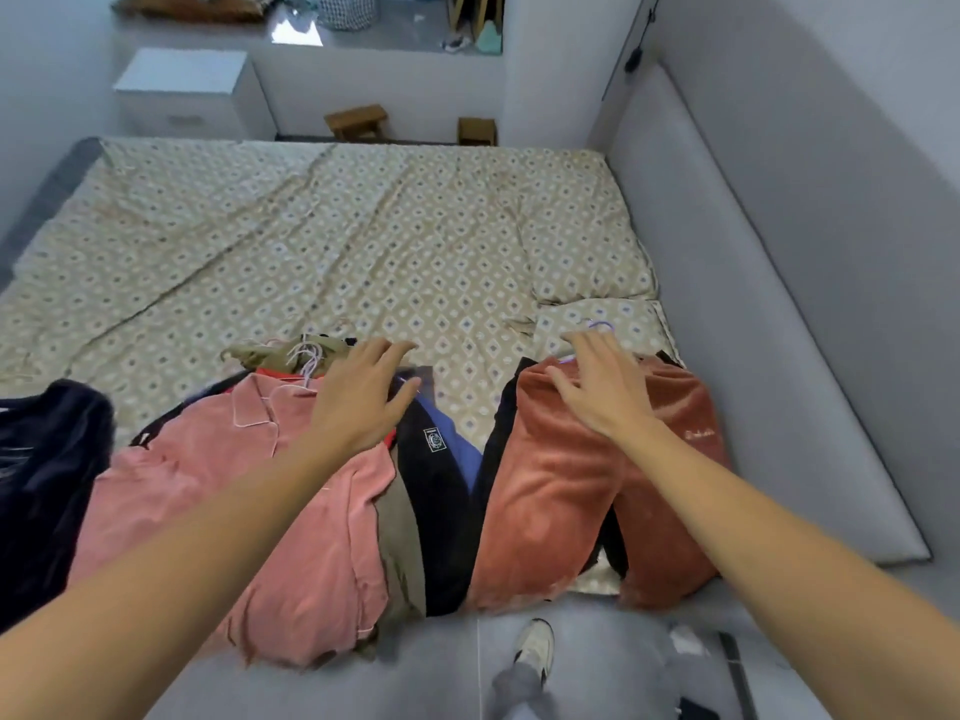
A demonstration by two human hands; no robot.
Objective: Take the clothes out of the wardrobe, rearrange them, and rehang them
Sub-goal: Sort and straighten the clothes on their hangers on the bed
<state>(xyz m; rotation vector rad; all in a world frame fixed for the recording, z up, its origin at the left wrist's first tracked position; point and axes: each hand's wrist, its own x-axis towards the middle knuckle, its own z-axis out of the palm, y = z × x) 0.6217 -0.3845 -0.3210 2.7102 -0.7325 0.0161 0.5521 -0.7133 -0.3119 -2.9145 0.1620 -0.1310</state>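
Clothes on hangers lie across the near edge of the bed. A pink collared shirt tops the left pile, with white hanger hooks and an olive garment above it. Beside it lie a black garment with a small patch and a blue one. My left hand rests flat with spread fingers on this pile near the hooks. At the right lie rust velvet trousers on a purple hanger. My right hand lies with straight fingers on their waistband.
A dark navy garment lies at the far left. A padded grey headboard runs along the right side. A white nightstand and wooden stools stand beyond the bed. My shoe is on the grey floor.
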